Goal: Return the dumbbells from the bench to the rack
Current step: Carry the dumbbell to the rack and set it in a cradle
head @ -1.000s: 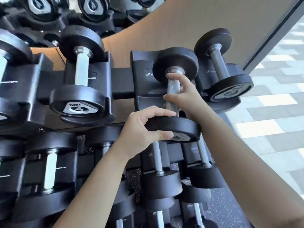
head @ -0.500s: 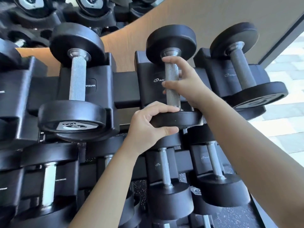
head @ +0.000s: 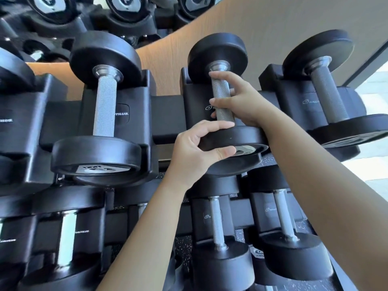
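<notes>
Two bare hands hold one dumbbell point(head: 216, 52) in the upper middle of the frame, where it lies in a black cradle point(head: 194, 95) on the top row of the rack point(head: 165, 114). The dumbbell runs up and down the picture. Its far head sits above the cradle's back edge, and its near head lies just above the middle of the frame.

The right hand point(head: 243, 101) comes in from the lower right and grasps the knurled metal handle. Its fingers point(head: 223, 76) curl round the bar from the right, the topmost touching it just under the far head and the others crossing it lower down.

The left hand point(head: 195, 153) reaches up from the bottom centre and grips the near head by its rim. Its fingers point(head: 212, 125) curl over the top of the rim beside the foot of the handle, and the thumb presses the underside next to the silver label. Whether the near head is fully seated cannot be told, since the hand covers that spot.

A left neighbour point(head: 105, 106) and a right neighbour point(head: 327, 95) rest in cradles of their own on the same row. Smaller weights point(head: 218, 227) sit on the row below. A wood-toned wall point(head: 273, 22) fills the upper right, and a mirror point(head: 84, 17) at the upper left reflects more weights.
</notes>
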Motion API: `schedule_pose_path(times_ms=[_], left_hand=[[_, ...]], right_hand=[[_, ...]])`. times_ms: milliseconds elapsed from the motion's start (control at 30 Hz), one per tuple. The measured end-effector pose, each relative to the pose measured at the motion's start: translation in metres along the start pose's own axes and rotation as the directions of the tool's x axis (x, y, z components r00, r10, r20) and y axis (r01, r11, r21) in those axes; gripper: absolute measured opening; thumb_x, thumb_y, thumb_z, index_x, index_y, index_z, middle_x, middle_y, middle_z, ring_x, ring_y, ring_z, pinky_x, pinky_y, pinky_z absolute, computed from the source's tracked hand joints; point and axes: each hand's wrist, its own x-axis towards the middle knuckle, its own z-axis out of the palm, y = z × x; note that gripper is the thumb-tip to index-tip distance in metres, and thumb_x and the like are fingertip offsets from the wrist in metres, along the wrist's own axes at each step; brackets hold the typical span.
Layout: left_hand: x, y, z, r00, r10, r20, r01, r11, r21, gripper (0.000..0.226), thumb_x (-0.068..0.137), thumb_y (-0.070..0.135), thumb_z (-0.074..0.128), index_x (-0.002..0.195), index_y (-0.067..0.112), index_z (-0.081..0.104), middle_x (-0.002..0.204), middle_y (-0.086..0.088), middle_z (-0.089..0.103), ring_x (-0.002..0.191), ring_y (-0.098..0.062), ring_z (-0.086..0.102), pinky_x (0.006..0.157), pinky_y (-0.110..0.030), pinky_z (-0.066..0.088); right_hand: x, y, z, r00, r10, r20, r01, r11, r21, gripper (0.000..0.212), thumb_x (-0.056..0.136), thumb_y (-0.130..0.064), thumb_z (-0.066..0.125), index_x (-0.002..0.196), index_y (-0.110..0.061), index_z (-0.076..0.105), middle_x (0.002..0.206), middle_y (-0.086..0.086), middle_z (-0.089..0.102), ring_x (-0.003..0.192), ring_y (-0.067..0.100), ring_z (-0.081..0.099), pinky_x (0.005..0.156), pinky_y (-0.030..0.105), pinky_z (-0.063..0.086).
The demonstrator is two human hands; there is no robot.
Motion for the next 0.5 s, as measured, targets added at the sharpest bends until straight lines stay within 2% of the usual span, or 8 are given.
schedule_pose_path(times_ms=[167,233,300,400,433,500], left_hand=[[-0.001,-0.001,0.000,1.000,-0.011,-0.006,0.012,1.000,0.019,0.036,0.062,0.026,0.075,0.097,0.032,0.069,0.092,0.010,0.062,0.098,-0.014,0.056,0.102,-0.048,0.039],[-0.002,0.000,0.000,1.000,-0.021,0.002,0.021,0.999,0.025,0.036,0.062,0.027,0.075,0.097,0.034,0.069,0.094,0.010,0.063,0.101,-0.015,0.056,0.104,-0.049,0.037],[-0.003,0.002,-0.002,1.000,-0.030,0.005,0.030,0.999,0.017,0.037,0.061,0.027,0.075,0.096,0.038,0.069,0.097,0.012,0.065,0.105,-0.014,0.056,0.105,-0.048,0.036],[-0.005,0.003,-0.003,0.998,-0.064,-0.016,0.063,0.997,-0.034,0.038,0.060,0.026,0.076,0.095,0.039,0.069,0.105,0.006,0.066,0.114,-0.023,0.055,0.106,-0.051,0.034],[-0.006,0.003,-0.002,0.997,-0.071,-0.023,0.069,0.996,-0.053,0.038,0.059,0.026,0.076,0.094,0.038,0.069,0.106,0.004,0.066,0.114,-0.026,0.055,0.106,-0.052,0.034],[-0.007,0.003,0.000,0.997,-0.078,-0.027,0.076,0.995,-0.072,0.038,0.059,0.023,0.075,0.094,0.036,0.070,0.105,0.003,0.067,0.110,-0.024,0.057,0.104,-0.052,0.036]], right_hand=[[-0.005,-0.001,-0.002,0.999,0.007,0.047,-0.007,1.000,0.003,0.053,0.083,0.002,0.062,0.119,-0.032,0.047,0.090,0.010,0.057,0.063,0.021,0.064,0.067,0.035,0.057],[-0.008,-0.001,-0.004,0.998,0.023,0.053,-0.021,0.998,-0.053,0.052,0.081,-0.002,0.065,0.118,-0.034,0.049,0.091,0.012,0.057,0.070,0.024,0.061,0.068,0.034,0.053],[-0.015,-0.003,-0.006,0.998,0.024,0.066,-0.013,0.988,-0.155,0.045,0.080,-0.010,0.068,0.116,-0.035,0.054,0.095,0.011,0.055,0.079,0.023,0.054,0.067,0.026,0.047],[-0.036,-0.005,-0.008,0.994,0.015,0.105,0.008,0.976,-0.219,0.035,0.083,-0.017,0.065,0.114,-0.031,0.061,0.109,0.001,0.060,0.096,0.013,0.055,0.077,0.011,0.043],[-0.044,-0.004,-0.009,0.994,0.005,0.105,0.017,0.978,-0.210,0.031,0.084,-0.018,0.063,0.113,-0.032,0.063,0.113,-0.002,0.062,0.100,0.012,0.056,0.082,0.010,0.042],[-0.060,0.001,-0.010,0.998,-0.035,0.049,0.043,0.984,-0.172,0.025,0.087,-0.021,0.059,0.109,-0.032,0.065,0.115,-0.001,0.064,0.107,0.011,0.058,0.093,0.017,0.041]])
